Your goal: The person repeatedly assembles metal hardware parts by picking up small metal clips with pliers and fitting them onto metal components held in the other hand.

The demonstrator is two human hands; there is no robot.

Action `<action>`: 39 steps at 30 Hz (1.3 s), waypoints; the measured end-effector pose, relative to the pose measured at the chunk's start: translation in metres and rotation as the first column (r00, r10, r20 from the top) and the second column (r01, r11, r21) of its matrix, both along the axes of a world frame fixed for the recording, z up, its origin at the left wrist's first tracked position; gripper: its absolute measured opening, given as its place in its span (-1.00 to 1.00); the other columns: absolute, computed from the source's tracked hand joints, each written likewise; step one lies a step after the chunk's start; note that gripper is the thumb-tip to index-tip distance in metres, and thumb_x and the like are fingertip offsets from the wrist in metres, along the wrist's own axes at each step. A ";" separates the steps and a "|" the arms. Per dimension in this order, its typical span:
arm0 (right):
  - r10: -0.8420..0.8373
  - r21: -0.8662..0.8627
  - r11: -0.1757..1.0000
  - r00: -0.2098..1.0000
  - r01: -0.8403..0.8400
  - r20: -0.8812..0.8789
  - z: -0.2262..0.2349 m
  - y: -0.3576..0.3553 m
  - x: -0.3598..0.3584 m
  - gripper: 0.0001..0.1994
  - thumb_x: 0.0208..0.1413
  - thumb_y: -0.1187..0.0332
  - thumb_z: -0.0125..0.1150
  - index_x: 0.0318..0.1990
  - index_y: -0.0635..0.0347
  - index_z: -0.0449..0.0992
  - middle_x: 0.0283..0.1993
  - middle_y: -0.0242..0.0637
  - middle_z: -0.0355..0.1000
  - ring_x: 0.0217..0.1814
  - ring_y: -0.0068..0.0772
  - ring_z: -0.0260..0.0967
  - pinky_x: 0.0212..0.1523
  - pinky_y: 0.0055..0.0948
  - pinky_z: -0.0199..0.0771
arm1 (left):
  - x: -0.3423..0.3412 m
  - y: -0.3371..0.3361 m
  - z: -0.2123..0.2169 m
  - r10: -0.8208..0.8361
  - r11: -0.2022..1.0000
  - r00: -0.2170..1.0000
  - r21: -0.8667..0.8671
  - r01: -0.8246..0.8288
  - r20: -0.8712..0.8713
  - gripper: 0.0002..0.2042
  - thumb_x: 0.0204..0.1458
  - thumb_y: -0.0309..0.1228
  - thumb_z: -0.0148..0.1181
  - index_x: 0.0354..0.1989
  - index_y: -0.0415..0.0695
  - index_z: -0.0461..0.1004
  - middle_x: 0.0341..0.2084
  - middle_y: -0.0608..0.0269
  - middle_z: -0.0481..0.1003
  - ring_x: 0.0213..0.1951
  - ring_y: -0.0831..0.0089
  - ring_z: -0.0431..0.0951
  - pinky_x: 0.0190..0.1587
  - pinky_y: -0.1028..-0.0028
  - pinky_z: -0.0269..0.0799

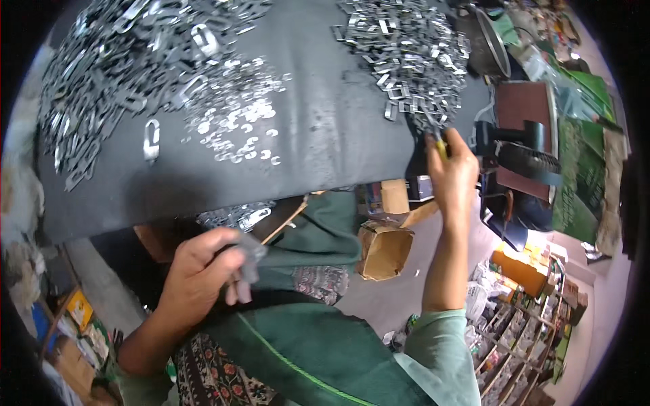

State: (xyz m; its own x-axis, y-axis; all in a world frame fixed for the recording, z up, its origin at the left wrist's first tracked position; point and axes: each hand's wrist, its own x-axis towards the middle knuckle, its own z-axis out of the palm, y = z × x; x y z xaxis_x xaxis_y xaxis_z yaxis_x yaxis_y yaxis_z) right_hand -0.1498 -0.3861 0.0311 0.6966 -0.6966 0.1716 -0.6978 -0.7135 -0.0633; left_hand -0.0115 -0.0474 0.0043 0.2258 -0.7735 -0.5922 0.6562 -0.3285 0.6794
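My left hand [203, 271] is closed in front of the table edge, thumb and fingers pinching a grey metal piece [250, 260], blurred; its exact kind I cannot tell. Out at the right, my right hand [452, 166] grips a slim tool with a yellow handle [441, 149]. Its tip reaches the near end of a pile of small rectangular metal pieces [423, 57]. On the left lies a large heap of long slotted metal pieces [122, 74], with one slotted piece [152, 140] apart from it. Small shiny C-shaped pieces [237, 115] are scattered beside that heap.
The dark table [325, 128] ends just beyond my left hand. Below its edge are more metal pieces [237, 215], green cloth [332, 230] and an open cardboard box [386, 252]. A black fan-like device [525, 152] stands at right, above a cluttered shelf [514, 325].
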 end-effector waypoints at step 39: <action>0.714 -0.006 0.666 0.639 -0.746 -0.286 0.044 0.098 0.065 -0.53 -0.21 0.17 0.43 -0.08 0.01 0.46 -0.16 -0.25 0.26 -0.01 -0.16 0.26 -0.02 -0.12 0.21 | 0.015 0.008 0.009 0.031 0.986 0.999 -0.163 -0.038 -0.045 -0.72 0.22 -0.53 -0.02 0.08 -0.31 0.39 -0.59 0.22 0.49 -0.63 0.60 0.45 -0.57 0.65 0.28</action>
